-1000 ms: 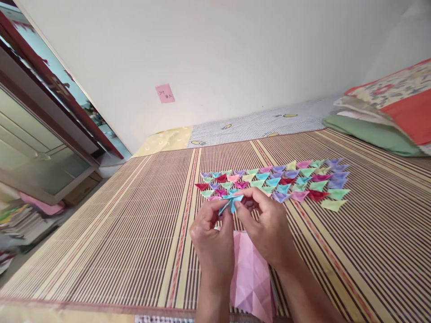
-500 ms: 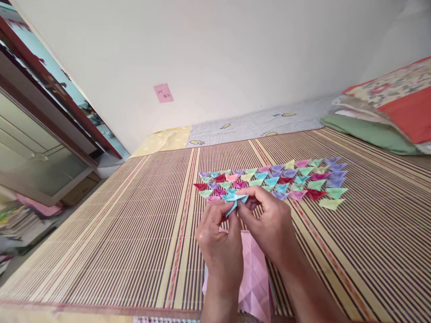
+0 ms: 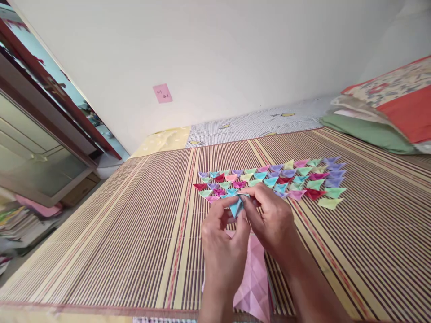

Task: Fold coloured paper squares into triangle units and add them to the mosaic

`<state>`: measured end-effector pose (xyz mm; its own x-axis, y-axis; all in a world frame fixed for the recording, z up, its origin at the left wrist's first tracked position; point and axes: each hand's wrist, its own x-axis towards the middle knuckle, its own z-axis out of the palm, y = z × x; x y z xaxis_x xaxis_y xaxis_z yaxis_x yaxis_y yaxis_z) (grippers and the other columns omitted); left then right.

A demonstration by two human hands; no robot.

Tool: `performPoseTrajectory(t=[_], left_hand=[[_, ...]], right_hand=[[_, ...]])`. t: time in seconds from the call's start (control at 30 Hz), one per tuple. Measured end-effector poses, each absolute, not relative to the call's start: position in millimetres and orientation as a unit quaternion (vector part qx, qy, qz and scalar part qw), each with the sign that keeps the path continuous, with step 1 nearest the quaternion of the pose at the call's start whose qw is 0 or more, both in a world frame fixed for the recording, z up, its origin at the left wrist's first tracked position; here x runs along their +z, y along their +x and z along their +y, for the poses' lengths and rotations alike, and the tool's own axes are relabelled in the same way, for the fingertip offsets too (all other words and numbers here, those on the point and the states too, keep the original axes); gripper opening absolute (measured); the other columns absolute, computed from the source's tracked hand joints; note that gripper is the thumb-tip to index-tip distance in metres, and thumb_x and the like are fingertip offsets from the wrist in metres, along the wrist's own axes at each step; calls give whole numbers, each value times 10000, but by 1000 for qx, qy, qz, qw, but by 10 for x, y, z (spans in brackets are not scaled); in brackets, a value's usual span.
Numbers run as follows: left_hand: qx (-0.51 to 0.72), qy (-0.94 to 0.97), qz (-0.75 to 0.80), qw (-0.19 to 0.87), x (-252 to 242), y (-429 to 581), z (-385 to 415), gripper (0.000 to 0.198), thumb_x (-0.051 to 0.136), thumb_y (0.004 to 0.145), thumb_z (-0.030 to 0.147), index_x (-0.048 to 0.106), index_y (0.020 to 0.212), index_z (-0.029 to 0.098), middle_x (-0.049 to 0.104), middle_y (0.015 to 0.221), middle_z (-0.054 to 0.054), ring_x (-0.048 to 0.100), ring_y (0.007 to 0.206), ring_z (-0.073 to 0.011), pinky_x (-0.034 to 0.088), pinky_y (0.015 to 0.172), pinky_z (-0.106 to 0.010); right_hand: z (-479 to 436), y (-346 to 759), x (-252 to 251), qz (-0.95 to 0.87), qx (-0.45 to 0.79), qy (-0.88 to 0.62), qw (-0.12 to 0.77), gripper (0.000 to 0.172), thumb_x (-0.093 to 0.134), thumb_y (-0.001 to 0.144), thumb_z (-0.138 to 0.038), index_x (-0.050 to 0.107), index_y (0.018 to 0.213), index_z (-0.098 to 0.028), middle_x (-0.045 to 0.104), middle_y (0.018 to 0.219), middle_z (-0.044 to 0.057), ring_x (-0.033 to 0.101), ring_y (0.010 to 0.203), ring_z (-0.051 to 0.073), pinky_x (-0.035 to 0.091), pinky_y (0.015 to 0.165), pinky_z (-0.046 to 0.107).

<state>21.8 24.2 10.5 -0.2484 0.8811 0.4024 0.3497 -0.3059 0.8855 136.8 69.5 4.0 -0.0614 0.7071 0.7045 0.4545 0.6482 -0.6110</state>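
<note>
A small piece of folded light-blue paper (image 3: 236, 208) is held up between both hands, over the striped mat. My left hand (image 3: 225, 237) pinches its left side and lower tip with thumb and fingers. At its upper right edge, the thumb and fingers of my right hand (image 3: 271, 217) are closed on it. Just beyond my fingertips lie rows of small folded paper pieces (image 3: 260, 176) in many colours. Creased pink paper sheets (image 3: 253, 278) lie under my wrists, partly hidden by my left hand and forearm.
The striped bamboo mat (image 3: 134, 233) covers the bed. Folded bedding (image 3: 370, 134) is piled at the right. A pink note (image 3: 162, 93) is stuck to the white wall. At the left stand a glass-panelled cabinet (image 3: 37, 157) and a stack of papers (image 3: 27, 231) on the floor.
The blue paper has turned from a spread, several-pointed shape to a narrower one with its tip pointing down. My left hand has shifted slightly right, and its thumb now sits lower.
</note>
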Motion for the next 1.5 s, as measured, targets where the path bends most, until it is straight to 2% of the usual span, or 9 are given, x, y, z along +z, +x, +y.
performPoseTrajectory(t=[0.13, 0.27, 0.4, 0.67, 0.83, 1.07, 1.2, 1.37, 1.5], left_hand=[[613, 511, 503, 332, 160, 107, 233, 193, 599, 1014, 371, 716, 985, 221, 745, 1114, -90, 713, 905, -192, 601, 743, -314], [622, 508, 475, 360, 158, -8, 258, 114, 717, 933, 266, 654, 1021, 232, 702, 1250, -75, 709, 928, -164, 587, 763, -283], [569, 546, 478, 385, 147, -35, 254, 234, 715, 902, 187, 640, 1118, 241, 688, 1136, -63, 681, 894, -167, 583, 748, -294], [583, 529, 442, 431, 128, 29, 252, 190, 627, 929, 135, 578, 1064, 260, 664, 985, -13, 615, 675, -116, 532, 568, -243], [631, 517, 417, 401, 123, 37, 268, 122, 594, 961, 137, 550, 1000, 244, 689, 1115, -42, 673, 726, -114, 558, 587, -240], [673, 489, 467, 301, 107, 29, 288, 188, 596, 958, 128, 491, 1039, 262, 685, 1128, -14, 566, 572, -55, 506, 518, -185], [632, 540, 480, 280, 89, -8, 279, 92, 536, 1015, 169, 569, 1005, 255, 662, 1232, -48, 684, 773, -121, 566, 591, -233], [576, 616, 503, 187, 112, -72, 287, 219, 559, 983, 89, 709, 957, 247, 676, 1179, -76, 689, 1056, -216, 584, 694, -287], [560, 639, 492, 191, 136, -111, 292, 255, 631, 931, 53, 780, 960, 258, 723, 1062, -63, 709, 1005, -213, 601, 750, -324]], right_hand=[[699, 1428, 79, -739, 167, -364, 542, 199, 485, 1053, -184, 670, 992, -227, 680, 934, 48, 661, 889, 204, 509, 785, 333], [704, 1482, 69, -736, 224, -368, 522, 139, 569, 990, -147, 666, 1042, -232, 720, 924, 26, 691, 844, 187, 535, 745, 303], [693, 1503, 64, -726, 282, -380, 500, 136, 638, 930, -138, 643, 1026, -234, 716, 849, -6, 693, 765, 167, 547, 675, 263], [661, 1453, 121, -689, 325, -384, 521, 95, 702, 905, -178, 629, 873, -230, 683, 743, -21, 656, 649, 148, 531, 579, 241], [611, 1414, 190, -685, 345, -358, 533, 125, 672, 954, -250, 637, 836, -226, 677, 737, -15, 644, 654, 151, 527, 587, 252], [564, 1333, 215, -681, 354, -380, 516, 111, 626, 948, -232, 617, 839, -217, 650, 720, -18, 616, 629, 139, 507, 555, 237], [561, 1305, 196, -651, 372, -380, 542, 118, 632, 941, -216, 638, 823, -214, 645, 700, -23, 610, 609, 132, 501, 546, 228], [596, 1359, 188, -660, 378, -380, 526, 146, 646, 949, -248, 654, 809, -209, 619, 652, -29, 561, 559, 127, 454, 511, 237], [642, 1416, 157, -658, 374, -388, 525, 149, 664, 944, -274, 665, 814, -201, 605, 637, -28, 537, 552, 125, 427, 495, 236]])
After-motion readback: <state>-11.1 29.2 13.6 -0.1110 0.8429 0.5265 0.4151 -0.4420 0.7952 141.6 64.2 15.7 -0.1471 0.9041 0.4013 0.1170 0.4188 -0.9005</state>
